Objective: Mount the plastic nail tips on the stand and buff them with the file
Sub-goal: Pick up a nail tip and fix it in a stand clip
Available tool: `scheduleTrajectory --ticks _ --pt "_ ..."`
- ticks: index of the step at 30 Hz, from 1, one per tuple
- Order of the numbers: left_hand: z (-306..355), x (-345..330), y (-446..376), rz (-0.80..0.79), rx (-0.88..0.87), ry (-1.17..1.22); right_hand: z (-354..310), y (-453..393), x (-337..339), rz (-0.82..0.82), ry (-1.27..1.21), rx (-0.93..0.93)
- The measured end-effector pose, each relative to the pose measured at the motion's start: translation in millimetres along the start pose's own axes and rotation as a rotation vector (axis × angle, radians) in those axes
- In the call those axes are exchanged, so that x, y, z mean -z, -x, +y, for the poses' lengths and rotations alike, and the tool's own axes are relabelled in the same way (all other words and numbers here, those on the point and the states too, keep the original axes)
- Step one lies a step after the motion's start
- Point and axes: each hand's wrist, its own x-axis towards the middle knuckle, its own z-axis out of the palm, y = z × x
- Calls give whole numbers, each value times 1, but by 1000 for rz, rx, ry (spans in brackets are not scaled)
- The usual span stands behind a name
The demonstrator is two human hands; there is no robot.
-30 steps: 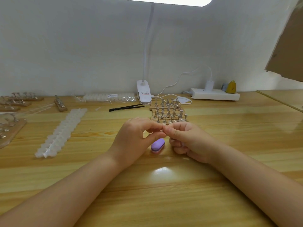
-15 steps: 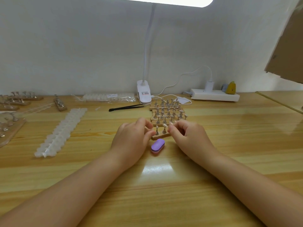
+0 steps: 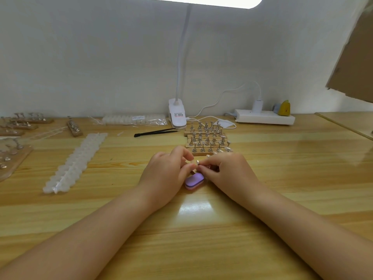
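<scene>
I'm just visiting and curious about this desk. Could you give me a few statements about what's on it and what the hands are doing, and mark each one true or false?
1. The purple file lies on the table between the two hands. True.
2. The black tweezers are held in the left hand. False: they lie on the table near the lamp clip.
3. Both hands meet over a small metal piece. True.
4. The right hand rests far off by the power strip. False: it is close to the left hand.
</scene>
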Motion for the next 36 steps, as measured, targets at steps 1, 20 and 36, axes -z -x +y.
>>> scheduleTrajectory --ticks 1,20,36 --pt "1 1 0 -6 16 36 0 0 0 15 20 31" --pt "9 5 6 248 -236 -117 0 4 -3 204 -188 144" --pt "10 8 4 249 -200 12 0 5 1 288 -97 307"
